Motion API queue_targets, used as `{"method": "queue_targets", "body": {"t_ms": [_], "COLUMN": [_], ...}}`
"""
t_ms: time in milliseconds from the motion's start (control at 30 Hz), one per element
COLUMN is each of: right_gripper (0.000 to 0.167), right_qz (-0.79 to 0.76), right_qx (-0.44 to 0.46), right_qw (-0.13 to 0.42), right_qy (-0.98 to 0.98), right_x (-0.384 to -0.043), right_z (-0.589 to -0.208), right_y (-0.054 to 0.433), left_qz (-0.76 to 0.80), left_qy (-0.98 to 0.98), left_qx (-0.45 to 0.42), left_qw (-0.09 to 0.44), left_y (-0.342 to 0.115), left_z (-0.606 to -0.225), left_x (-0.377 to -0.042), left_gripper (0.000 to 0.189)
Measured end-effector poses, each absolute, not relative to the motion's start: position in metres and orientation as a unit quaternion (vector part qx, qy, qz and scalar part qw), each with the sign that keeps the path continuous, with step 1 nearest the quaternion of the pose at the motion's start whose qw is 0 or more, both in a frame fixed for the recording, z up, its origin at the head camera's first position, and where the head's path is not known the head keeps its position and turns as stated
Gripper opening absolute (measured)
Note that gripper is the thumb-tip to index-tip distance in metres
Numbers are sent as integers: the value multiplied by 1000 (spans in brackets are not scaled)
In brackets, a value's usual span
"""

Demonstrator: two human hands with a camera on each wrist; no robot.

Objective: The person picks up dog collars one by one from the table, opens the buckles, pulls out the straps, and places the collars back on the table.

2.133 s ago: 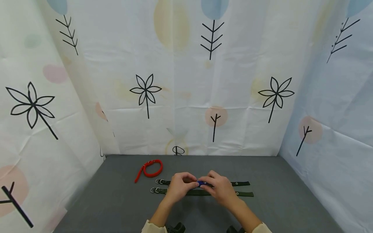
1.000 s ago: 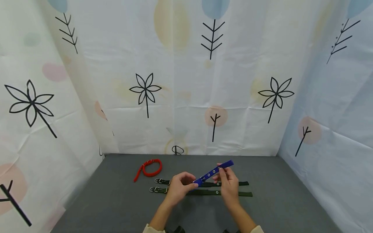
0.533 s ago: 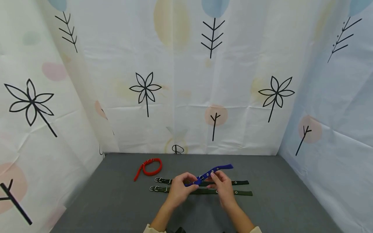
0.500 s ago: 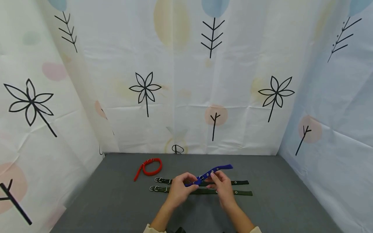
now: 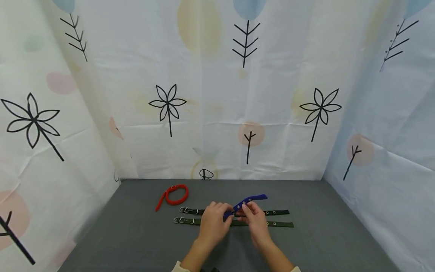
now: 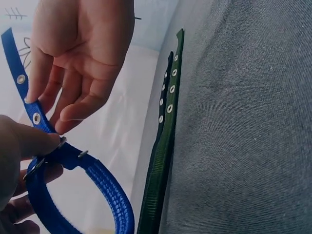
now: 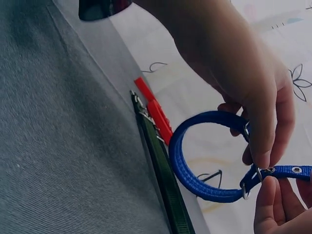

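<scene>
A blue dog collar (image 5: 251, 198) is held up over the table, its strap run through the buckle so that it forms a loop, with a free end full of eyelets. My left hand (image 5: 214, 223) pinches it by the buckle (image 6: 34, 168). With thumb and fingers, my right hand (image 5: 257, 223) pinches the eyelet strap just past the buckle, seen in the left wrist view. The loop (image 7: 187, 183) shows whole in the right wrist view. Behind and below the hands lie a black collar (image 5: 276, 212) and a green collar (image 5: 280, 224), stretched straight and partly hidden.
A red collar (image 5: 186, 194), fastened in a loop with its tail out, lies at the back left of the grey table (image 5: 146, 241). A patterned white curtain (image 5: 210, 143) hangs along the back and both sides.
The strap end was drawn out up and right, then sank lower. My left hand has turned over the buckle; my right hand has moved slightly left. The collars on the table have stayed put.
</scene>
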State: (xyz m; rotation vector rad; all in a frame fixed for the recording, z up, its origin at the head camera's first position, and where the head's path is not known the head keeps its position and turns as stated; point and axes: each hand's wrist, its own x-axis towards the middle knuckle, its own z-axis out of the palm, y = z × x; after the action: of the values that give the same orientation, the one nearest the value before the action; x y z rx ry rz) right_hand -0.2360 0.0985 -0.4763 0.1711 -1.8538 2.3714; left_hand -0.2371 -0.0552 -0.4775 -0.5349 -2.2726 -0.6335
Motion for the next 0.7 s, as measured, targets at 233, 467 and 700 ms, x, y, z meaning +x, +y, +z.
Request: {"method": "queue_targets", "body": {"t_ms": [233,467,700], "right_gripper": [22,22,24], "right_qz": [765,721,734], "right_qx": [52,71,47], "right_qw": [72,86,60], "right_qy": [-638,-684,-675], "right_x": [-234,-234,-236], "right_z": [-476,-470,-463], "right_y": [91,87,88], "left_qz": [-237,-223,-234], "left_qy": [-876,-872,-872], "left_qx": [-185,-166,-170], "left_qw": [378,403,395], "left_y": [-57,-59,-59], "left_z": [-481,-483,-483], "left_x": [-240,-242,-244], "left_gripper": [21,25,25]}}
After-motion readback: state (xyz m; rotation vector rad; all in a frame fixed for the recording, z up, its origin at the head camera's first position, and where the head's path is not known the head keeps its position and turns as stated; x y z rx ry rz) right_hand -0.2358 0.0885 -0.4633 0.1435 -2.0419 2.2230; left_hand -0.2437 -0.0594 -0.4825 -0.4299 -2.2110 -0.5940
